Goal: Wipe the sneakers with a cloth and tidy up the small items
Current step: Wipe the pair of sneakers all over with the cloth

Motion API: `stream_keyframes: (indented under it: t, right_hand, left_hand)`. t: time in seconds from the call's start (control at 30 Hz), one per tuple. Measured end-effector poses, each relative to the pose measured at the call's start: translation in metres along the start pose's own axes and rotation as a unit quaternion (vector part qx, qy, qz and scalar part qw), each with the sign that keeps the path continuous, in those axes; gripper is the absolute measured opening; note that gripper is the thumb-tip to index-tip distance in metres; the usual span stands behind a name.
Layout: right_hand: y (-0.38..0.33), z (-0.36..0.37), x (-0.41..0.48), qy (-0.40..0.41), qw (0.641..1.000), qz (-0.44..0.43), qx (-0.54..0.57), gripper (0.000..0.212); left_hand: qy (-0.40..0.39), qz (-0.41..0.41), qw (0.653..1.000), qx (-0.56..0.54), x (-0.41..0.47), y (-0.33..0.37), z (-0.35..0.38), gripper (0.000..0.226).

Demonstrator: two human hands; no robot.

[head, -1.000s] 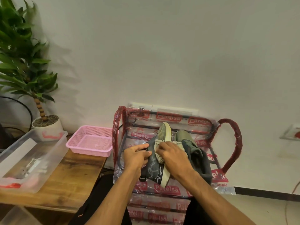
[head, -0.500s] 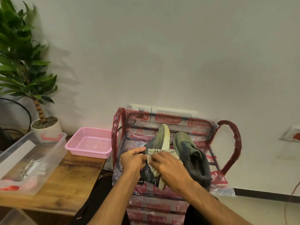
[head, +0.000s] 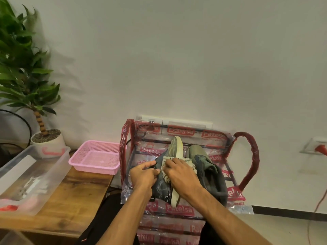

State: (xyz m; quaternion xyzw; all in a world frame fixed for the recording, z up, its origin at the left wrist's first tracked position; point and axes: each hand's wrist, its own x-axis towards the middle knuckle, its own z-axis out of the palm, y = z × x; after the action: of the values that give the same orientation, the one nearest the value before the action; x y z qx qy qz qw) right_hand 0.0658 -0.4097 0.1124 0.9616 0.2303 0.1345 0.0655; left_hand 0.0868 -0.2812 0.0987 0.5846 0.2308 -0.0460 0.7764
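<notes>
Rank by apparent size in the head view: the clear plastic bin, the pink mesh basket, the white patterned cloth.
1. Clear plastic bin, largest, though nearest the camera.
2. Pink mesh basket.
3. White patterned cloth, smallest, partly hidden under the right hand.

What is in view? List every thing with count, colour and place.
tipped sneaker: 1, grey-green, on its side on the rack
upright sneaker: 1, grey-green, beside it on the rack
cloth: 1, off-white with dark marks, against the tipped sneaker
rack: 1, dark frame in red-printed plastic wrap, centre
basket: 1, pink, on the table
clear bin: 1, transparent, on the table, contents blurred
table: 1, brown wood, left
potted plant: 1, green in white pot, far left
wall socket: 1, white, right wall
left hand: pinches the tipped sneaker's upper
right hand: holds the cloth
</notes>
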Motion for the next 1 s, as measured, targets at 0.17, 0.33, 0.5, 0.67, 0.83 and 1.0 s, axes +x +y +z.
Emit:
stream_keyframes:
  t: [0.17,0.33,0.5,0.67,0.83,1.0]
  right_hand:
    - [-0.014,-0.008,-0.016,-0.005,0.996,-0.086,0.035,0.025]
    - [0.012,-0.004,-0.006,-0.001,1.000,-0.001,-0.010,0.024]
    - [0.012,-0.008,-0.008,-0.019,0.994,0.071,0.086,0.042]
    - [0.013,-0.004,-0.016,0.012,0.976,0.142,0.166,0.058]
    - [0.016,-0.006,-0.011,0.072,0.960,0.193,0.191,0.050]
    - [0.018,-0.014,-0.004,0.131,0.968,0.101,0.188,0.061]
  left_hand:
    - [0.008,0.001,1.000,0.012,0.007,-0.003,-0.005,0.040]
    - [-0.023,-0.004,0.999,0.022,0.004,0.002,-0.001,0.035]
    - [-0.049,0.007,0.998,0.031,0.001,0.005,-0.002,0.034]
    - [-0.089,0.000,0.996,0.023,0.000,0.010,0.001,0.037]
    - [-0.104,0.010,0.993,0.047,-0.002,0.010,-0.003,0.051]
    - [-0.104,0.028,0.993,0.055,-0.005,0.009,0.000,0.057]
